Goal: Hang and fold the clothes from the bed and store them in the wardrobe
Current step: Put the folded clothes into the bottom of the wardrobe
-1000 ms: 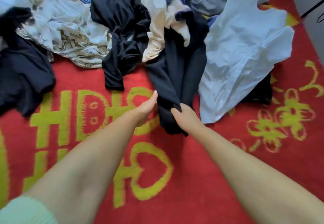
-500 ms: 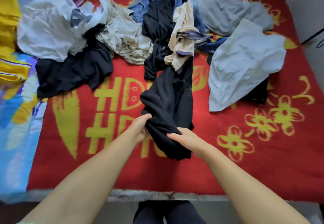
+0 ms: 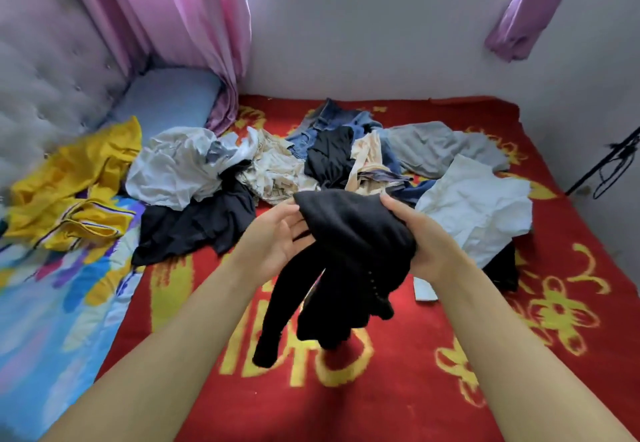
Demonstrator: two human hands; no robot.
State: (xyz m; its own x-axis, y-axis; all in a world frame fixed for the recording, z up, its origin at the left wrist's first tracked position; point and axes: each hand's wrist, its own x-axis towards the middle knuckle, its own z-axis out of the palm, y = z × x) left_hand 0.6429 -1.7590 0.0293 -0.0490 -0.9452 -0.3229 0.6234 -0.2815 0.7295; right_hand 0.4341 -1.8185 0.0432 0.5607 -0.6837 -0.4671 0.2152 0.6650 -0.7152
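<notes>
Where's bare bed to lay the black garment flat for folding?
Best patch: the near red blanket under the forearms, between the blue patterned sheet and the yellow flowers at right. Crowded: the far half, from the yellow garment across the white, dark and grey clothes to the pale blue shirt. Left hand and right hand hold the black garment up.

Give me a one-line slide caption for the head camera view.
Both hands, left and right, hold a black garment up over the red bedspread, with unsorted clothes piled behind.
</notes>
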